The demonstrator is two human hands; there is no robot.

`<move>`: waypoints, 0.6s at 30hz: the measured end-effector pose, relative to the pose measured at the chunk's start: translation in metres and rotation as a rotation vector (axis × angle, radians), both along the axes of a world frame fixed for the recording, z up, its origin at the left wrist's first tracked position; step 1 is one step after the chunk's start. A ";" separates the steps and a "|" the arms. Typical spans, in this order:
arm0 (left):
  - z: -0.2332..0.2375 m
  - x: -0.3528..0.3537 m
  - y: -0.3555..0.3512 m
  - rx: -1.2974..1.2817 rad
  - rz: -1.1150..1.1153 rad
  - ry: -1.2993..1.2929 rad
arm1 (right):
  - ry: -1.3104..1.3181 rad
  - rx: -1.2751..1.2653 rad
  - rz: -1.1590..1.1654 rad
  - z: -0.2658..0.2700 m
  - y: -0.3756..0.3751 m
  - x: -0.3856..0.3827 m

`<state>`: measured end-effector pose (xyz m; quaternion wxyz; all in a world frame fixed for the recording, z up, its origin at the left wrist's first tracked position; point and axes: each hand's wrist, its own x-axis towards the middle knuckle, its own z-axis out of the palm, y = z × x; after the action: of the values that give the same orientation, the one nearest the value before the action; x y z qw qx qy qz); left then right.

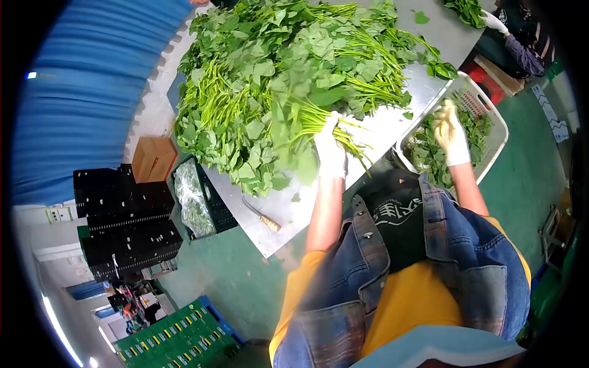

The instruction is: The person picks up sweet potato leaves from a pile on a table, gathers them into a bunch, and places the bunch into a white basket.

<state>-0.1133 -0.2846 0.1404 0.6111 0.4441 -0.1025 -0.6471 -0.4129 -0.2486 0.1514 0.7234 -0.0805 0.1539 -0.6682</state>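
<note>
My left hand [332, 152], in a white glove, is closed round the stems of a bunch of leafy greens [307, 119], held over the metal table's near edge. The bunch's leaves are smeared by motion. My right hand [452, 134], gloved too, is over a white plastic basket [498, 142] with loose green leaves [429, 161] in it. Its fingers are curled in; what they hold, if anything, I cannot make out. Beyond my left hand, a large heap of long-stemmed greens [245, 80] covers much of the metal table [392, 126].
A curved knife [269, 222] with a light handle lies near the table corner. At the left stand a dark crate with a plastic-wrapped bundle [193, 196], a cardboard box [153, 159] and black crates [123, 199]. Across the table, another person's gloved hand [494, 22] touches greens.
</note>
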 end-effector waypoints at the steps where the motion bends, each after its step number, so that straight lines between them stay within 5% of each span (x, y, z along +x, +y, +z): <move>1: 0.001 0.006 -0.002 -0.007 0.010 0.020 | -0.294 -0.059 -0.090 -0.042 -0.013 -0.032; 2: 0.000 0.009 -0.004 -0.006 0.011 0.040 | -0.151 0.115 -0.343 -0.051 -0.018 -0.051; 3: -0.001 0.012 -0.006 -0.008 -0.002 0.055 | -0.333 -0.028 -0.150 -0.048 -0.017 -0.058; 5: -0.005 0.013 -0.007 -0.020 -0.057 0.048 | -0.345 0.160 0.060 -0.039 -0.020 -0.054; 6: 0.000 0.011 -0.005 -0.021 -0.086 0.046 | -0.899 0.243 0.116 -0.048 -0.025 -0.041; 7: 0.013 0.005 -0.001 -0.019 -0.089 0.047 | -0.072 0.145 0.257 -0.009 -0.023 -0.009; 8: 0.038 -0.006 0.006 -0.029 -0.093 0.021 | 0.336 0.086 0.322 -0.018 -0.034 0.003; 9: 0.052 -0.013 0.011 -0.038 -0.098 -0.006 | 0.659 0.028 0.346 0.043 -0.028 0.040; 11: 0.051 -0.017 0.013 -0.014 -0.158 -0.025 | 1.067 -0.121 0.403 0.055 -0.045 0.066; 13: 0.070 -0.026 0.021 -0.088 -0.274 -0.322 | 1.178 -0.184 0.397 0.076 -0.050 0.098; 15: 0.062 -0.032 0.019 -0.147 -0.286 -0.054 | 1.404 -0.403 0.326 0.071 -0.054 0.117; 17: 0.039 -0.034 0.023 -0.141 -0.258 -0.081 | 1.541 -0.615 0.139 0.032 -0.056 0.110; 18: 0.054 -0.034 0.031 -0.328 -0.267 -0.705 | 1.706 -0.730 -0.137 0.018 -0.054 0.097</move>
<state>-0.1475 -0.2536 0.1940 0.5121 0.5181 -0.4640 -0.5040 -0.3156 -0.3025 0.1695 0.2544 -0.7577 0.4184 -0.4314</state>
